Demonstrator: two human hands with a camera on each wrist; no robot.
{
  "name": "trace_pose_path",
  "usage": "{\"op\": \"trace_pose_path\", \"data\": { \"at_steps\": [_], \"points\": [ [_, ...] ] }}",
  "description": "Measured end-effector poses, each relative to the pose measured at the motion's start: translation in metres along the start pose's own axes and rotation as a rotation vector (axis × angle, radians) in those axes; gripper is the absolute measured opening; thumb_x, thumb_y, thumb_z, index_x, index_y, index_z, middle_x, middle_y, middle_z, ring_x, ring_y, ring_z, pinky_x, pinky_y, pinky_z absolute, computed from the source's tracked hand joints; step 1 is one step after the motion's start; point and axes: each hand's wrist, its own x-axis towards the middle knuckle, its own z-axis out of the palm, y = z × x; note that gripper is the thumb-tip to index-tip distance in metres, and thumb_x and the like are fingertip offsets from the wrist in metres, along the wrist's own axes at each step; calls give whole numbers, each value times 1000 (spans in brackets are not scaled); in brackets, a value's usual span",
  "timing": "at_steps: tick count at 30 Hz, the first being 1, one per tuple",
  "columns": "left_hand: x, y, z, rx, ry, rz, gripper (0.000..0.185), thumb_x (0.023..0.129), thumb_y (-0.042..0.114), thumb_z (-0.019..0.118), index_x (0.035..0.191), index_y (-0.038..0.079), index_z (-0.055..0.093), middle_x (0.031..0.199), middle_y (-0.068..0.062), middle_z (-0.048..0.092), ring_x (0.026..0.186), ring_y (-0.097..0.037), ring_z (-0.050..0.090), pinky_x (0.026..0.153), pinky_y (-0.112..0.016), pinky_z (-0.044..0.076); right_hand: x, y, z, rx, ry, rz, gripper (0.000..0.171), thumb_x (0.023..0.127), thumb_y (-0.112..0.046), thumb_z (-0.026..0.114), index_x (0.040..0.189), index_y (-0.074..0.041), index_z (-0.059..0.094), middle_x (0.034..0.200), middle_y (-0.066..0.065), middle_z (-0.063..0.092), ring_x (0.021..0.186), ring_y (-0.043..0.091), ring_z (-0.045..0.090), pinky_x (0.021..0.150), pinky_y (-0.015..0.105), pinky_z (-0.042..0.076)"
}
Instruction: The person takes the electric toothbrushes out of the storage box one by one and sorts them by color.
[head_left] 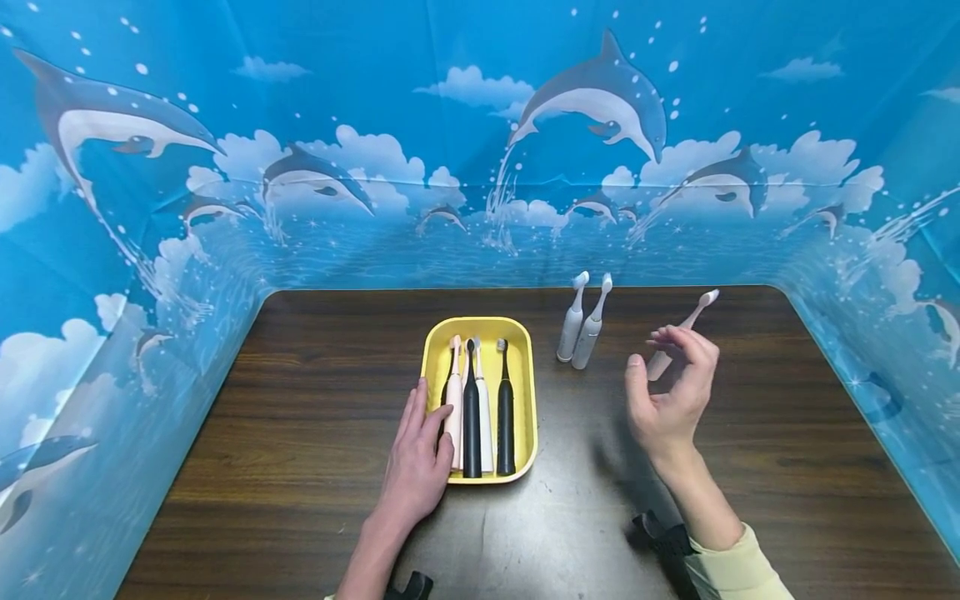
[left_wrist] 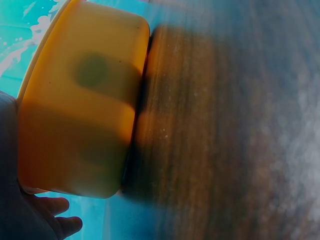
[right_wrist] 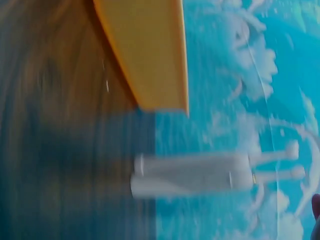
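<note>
Left hand [head_left: 418,462] lies flat on the near left corner of the yellow tray [head_left: 529,392], fingers straight and close together, tips over the rim against the pink toothbrush [head_left: 454,400]; probably there to steady the tray. The left wrist view shows only the tray's smooth rounded plastic wall [left_wrist: 80,105] and the thumb below it.

Right hand [head_left: 670,392] is raised off the wooden table [head_left: 300,433], well right of the tray, palm turned inward, fingers loosely curled and slightly apart. Motion blur makes it hard to tell, but it seems to hold nothing. Just behind its fingertips lies a light pink toothbrush [head_left: 686,329], angled, head pointing away; touching or not, cannot tell.

In the tray, four electric toothbrushes lie side by side, heads away: the pink one, a black toothbrush [head_left: 471,417], a white toothbrush [head_left: 484,421], a second black toothbrush [head_left: 506,412]. All slim, smooth plastic handles with small bristle heads.

Two grey toothbrushes [head_left: 581,325] lie together just right of the tray's far corner; in the right wrist view they [right_wrist: 195,175] show blurred past the tray's corner [right_wrist: 150,55].

Table is dark, glossy wood grain. A blue dolphin-print backdrop [head_left: 480,150], creased fabric, walls in three sides.
</note>
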Motion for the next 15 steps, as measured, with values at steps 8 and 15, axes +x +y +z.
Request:
{"op": "trace_pose_path", "data": {
  "at_steps": [8,15],
  "points": [
    [0,-1,-1,1,-9,-3,35,95,8,57,128,0,66,166,-22,24,149,-44,27,117,-57,29,-41,-20,40,282,-383,337,51,83,15,61,133,15,50,123,29,59,108,38,63,91,30,56],
    [0,-1,-1,-1,10,25,35,93,7,59,127,-1,66,164,-25,26,147,-48,29,116,-58,30,-55,-34,80,247,-773,819,62,91,-1,62,150,3,41,141,24,55,122,38,62,100,47,52]
  ]
}}
